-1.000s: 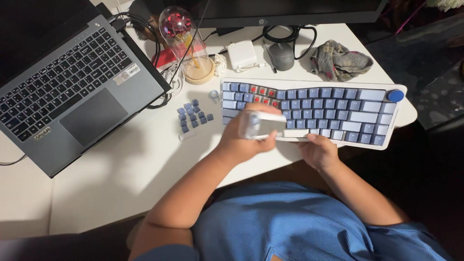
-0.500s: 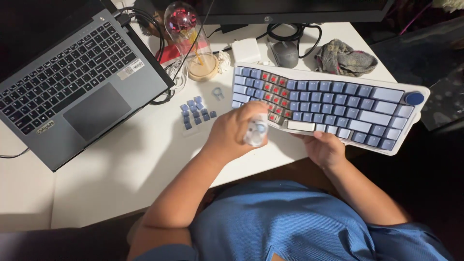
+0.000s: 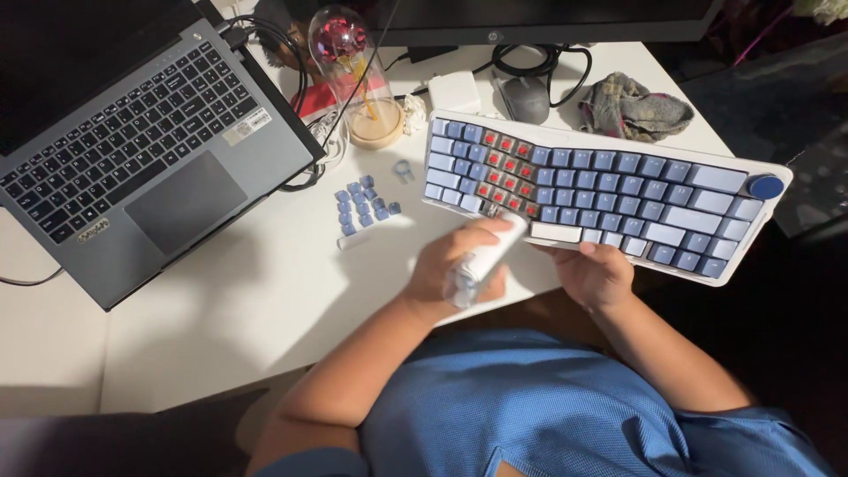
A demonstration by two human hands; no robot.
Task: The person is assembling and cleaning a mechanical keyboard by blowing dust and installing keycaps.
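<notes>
Head view: left hand (image 3: 455, 265) grips a white brush (image 3: 481, 258), right hand (image 3: 594, 272) clutches the tilted keyboard (image 3: 618, 199), whose far overhanging end could slip.

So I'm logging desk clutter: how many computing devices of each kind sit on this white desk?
Grey open laptop: 1
White keyboard with blue keycaps, held by right hand, white tool in left hand: 1
Grey computer mouse: 1
White power adapter: 1
Total: 4

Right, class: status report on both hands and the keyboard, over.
Left hand gripping white brush tool. Right hand holds keyboard tilted. Loose keycaps lie apart.
</notes>
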